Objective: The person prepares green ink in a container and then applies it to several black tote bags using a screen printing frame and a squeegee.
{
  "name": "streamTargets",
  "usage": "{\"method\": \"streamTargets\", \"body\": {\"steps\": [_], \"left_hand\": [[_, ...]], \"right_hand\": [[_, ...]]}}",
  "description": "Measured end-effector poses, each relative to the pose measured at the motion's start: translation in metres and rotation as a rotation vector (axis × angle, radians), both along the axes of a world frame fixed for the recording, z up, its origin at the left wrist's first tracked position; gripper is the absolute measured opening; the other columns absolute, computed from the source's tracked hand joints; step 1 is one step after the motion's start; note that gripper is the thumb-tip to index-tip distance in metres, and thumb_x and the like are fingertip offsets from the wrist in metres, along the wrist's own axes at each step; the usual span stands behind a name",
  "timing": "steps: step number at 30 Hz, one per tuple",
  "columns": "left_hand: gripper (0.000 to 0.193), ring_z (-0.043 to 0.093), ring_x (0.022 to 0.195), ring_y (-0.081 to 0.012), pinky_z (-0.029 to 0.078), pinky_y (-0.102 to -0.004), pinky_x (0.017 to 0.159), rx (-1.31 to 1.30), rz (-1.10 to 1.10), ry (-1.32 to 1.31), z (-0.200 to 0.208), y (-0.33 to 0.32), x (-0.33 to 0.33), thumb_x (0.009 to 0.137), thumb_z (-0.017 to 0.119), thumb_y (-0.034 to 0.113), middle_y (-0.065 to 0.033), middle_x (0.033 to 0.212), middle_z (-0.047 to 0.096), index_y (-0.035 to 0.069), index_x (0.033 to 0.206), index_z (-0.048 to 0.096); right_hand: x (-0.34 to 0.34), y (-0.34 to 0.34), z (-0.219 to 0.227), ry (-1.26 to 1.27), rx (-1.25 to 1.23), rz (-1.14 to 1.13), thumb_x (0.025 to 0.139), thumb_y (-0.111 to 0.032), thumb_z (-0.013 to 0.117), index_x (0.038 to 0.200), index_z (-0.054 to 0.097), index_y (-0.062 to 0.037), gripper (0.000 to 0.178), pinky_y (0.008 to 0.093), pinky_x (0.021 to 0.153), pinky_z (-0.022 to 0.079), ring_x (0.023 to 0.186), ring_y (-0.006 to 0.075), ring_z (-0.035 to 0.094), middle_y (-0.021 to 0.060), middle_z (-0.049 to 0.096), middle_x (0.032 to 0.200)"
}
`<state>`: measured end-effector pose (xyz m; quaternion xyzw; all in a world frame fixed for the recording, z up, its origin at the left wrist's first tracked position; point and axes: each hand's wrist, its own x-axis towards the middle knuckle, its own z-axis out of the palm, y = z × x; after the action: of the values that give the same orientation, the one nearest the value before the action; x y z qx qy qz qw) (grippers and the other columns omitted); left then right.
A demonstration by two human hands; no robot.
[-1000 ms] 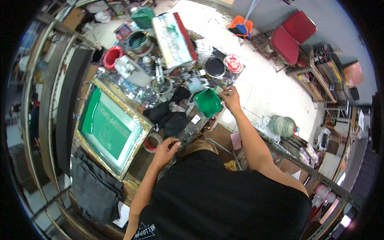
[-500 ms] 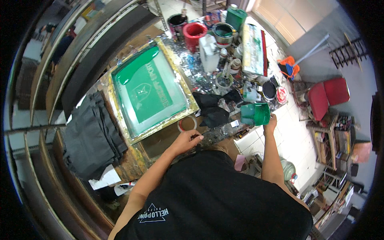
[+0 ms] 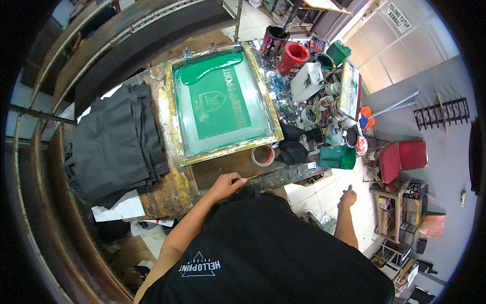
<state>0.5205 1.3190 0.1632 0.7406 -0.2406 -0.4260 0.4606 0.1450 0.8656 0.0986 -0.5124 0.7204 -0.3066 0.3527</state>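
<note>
My left hand [image 3: 227, 186] hovers by the near edge of the work table, fingers loosely bent and nothing in them. It is nearest to a screen-printing frame [image 3: 277, 133] and a roll of tape [image 3: 262, 155]. The frame's mesh [image 3: 223, 109] carries a green panel with a crest and lettering, and wet green ink [image 3: 212, 66] pools along its far side. To the right, my right hand [image 3: 348, 196] is empty, a finger stretched out, over the floor. Beyond it, a green ink-stained plastic container [image 3: 336, 157] rests at the table's right corner, apart from the hand.
A stack of dark grey fabric pieces [image 3: 114, 142] lies left of the frame. Black cloth [image 3: 293, 149] lies on its right. Farther back stand a red ink tub [image 3: 292, 58], a white jug [image 3: 307, 82] and several pots. A red chair [image 3: 397, 157] stands at the right, metal racks [image 3: 48, 66] at the left.
My right hand has let go of the green container and drawn back toward me. The container now sits on the table corner. The view has shifted, and my left hand stays near the table edge.
</note>
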Motion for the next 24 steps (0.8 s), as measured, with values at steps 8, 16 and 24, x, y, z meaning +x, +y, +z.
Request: {"method": "streamTargets", "body": {"steps": [8,16,24], "left_hand": [[0.040,0.069,0.075,-0.0182,0.061,-0.0331,0.068,-0.104,0.443,0.396,-0.044,0.073,0.014,0.102,0.068,0.036,-0.0132,0.087,0.070,-0.005,0.105,0.067],[0.044,0.068,0.067,-0.0190,0.059,-0.0332,0.061,-0.002,0.542,0.423,-0.050,0.091,0.039,0.103,0.066,0.040,-0.0140,0.080,0.068,-0.004,0.103,0.065],[0.044,0.067,0.065,-0.0178,0.058,-0.0312,0.060,0.042,0.571,0.430,-0.033,0.057,0.026,0.103,0.066,0.041,-0.0125,0.079,0.068,-0.003,0.100,0.065]], "right_hand": [[0.066,0.162,-0.017,0.247,0.254,0.742,0.092,-0.030,0.077,0.089,0.069,-0.0013,0.030,0.0357,0.062,0.051,0.068,0.0204,0.068,0.0093,0.070,0.079],[0.256,0.165,0.242,0.067,-0.072,1.350,0.091,-0.034,0.077,0.103,0.070,-0.0061,0.031,0.0385,0.073,0.055,0.081,0.0218,0.070,0.0099,0.072,0.086],[0.388,-0.113,0.232,0.919,-0.335,0.934,0.088,-0.056,0.071,0.140,0.050,0.0025,0.081,0.0526,0.097,0.054,0.121,0.0402,0.063,0.0234,0.062,0.133]]}}
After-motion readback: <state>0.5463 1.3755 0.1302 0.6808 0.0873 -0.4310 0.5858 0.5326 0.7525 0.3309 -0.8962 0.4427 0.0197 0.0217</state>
